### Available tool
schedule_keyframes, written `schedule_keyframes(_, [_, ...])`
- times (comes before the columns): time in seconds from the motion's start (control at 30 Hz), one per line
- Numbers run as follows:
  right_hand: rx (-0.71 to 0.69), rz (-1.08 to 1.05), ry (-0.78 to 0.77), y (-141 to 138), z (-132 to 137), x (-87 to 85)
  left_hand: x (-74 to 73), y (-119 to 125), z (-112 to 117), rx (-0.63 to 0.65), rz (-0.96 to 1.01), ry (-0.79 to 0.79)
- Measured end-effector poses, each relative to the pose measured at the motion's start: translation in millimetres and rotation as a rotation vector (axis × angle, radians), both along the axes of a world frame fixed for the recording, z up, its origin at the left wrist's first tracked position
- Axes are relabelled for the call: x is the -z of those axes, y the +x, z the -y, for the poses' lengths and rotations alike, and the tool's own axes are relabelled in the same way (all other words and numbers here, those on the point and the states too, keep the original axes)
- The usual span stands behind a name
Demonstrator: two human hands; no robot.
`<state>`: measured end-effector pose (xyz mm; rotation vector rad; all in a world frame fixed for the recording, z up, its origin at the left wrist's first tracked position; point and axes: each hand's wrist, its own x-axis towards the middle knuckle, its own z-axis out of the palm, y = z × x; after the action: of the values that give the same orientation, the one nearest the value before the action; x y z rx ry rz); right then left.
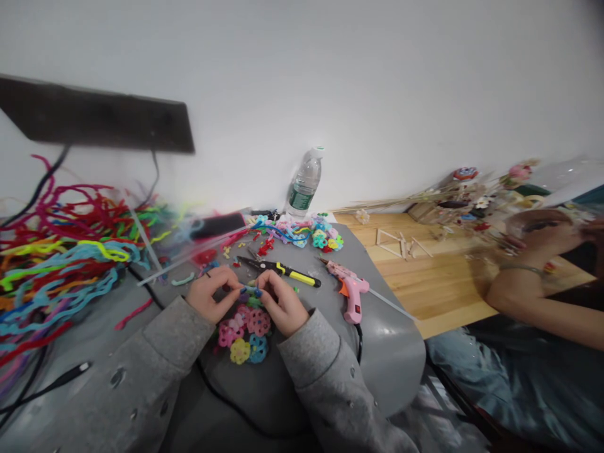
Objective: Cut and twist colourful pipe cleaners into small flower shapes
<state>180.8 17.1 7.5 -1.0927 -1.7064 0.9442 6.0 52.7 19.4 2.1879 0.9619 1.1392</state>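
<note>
My left hand [216, 294] and my right hand [282, 303] meet above the grey table [391, 371]. Between their pinched fingertips runs a short blue pipe cleaner [250, 289], gripped at both ends. Just below lies a cluster of fuzzy pipe-cleaner flowers [243, 330] in pink, yellow, blue and green. Behind my hands rest yellow-and-black pliers [283, 270]. To the right of my right hand, a pink hot glue gun [348, 289] lies on its side, a clear glue stick poking from its back.
Loose coloured pipe cleaners [70, 264] heap up on the left. A water bottle [304, 185] stands by the wall, near more finished flowers [327, 233]. Black cables cross the table. On the right, a co-worker's arm [533, 302] reaches over a wooden table [391, 236] with wooden sticks.
</note>
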Motion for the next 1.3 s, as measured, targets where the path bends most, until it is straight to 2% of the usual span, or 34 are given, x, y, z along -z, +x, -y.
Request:
schedule_keyframes(0.13, [-0.039,-0.027,-0.018,0.8,-1.0,-1.3,0.9,-2.0,-2.6,0.014,-0.017,0.011])
schedule_keyframes(0.2, [-0.056,-0.122,-0.043,2.5,-1.8,0.8,2.5,-10.1,-7.2,-0.018,-0.023,0.015])
schedule_keyframes(0.33, [0.004,-0.366,-0.132,7.2,-3.7,7.4,5.4,-33.3,-18.3,-0.359,0.019,-0.037])
schedule_keyframes(0.4, [0.026,-0.362,-0.160,7.9,-4.5,9.0,5.5,-37.3,-19.8,-0.398,0.047,-0.079])
schedule_keyframes(0.57, [0.037,-0.349,-0.149,4.7,-6.4,8.1,3.2,-20.2,-11.5,-0.248,0.038,-0.110])
schedule_keyframes(0.7, [0.092,-0.405,-0.174,5.5,-7.2,8.2,1.9,-12.3,-5.7,-0.207,0.023,-0.137])
schedule_keyframes(0.8, [0.214,-0.448,-0.134,9.2,-8.0,10.4,2.7,-13.5,-4.8,-0.204,0.027,-0.139])
schedule_keyframes(0.9, [0.376,-0.444,-0.031,11.9,-10.1,13.3,4.5,-15.5,-5.7,-0.185,0.018,-0.127])
schedule_keyframes(1.03, [0.506,-0.230,0.117,11.5,-11.0,12.3,5.0,-15.6,-7.8,-0.076,-0.035,-0.118])
schedule_keyframes(1.17, [0.476,0.065,0.302,8.4,-4.5,2.1,3.0,-11.9,-6.9,-0.046,-0.030,-0.108])
schedule_keyframes(1.3, [0.271,0.171,0.449,3.2,0.8,-5.1,5.3,-10.3,-6.2,-0.005,-0.048,-0.094])
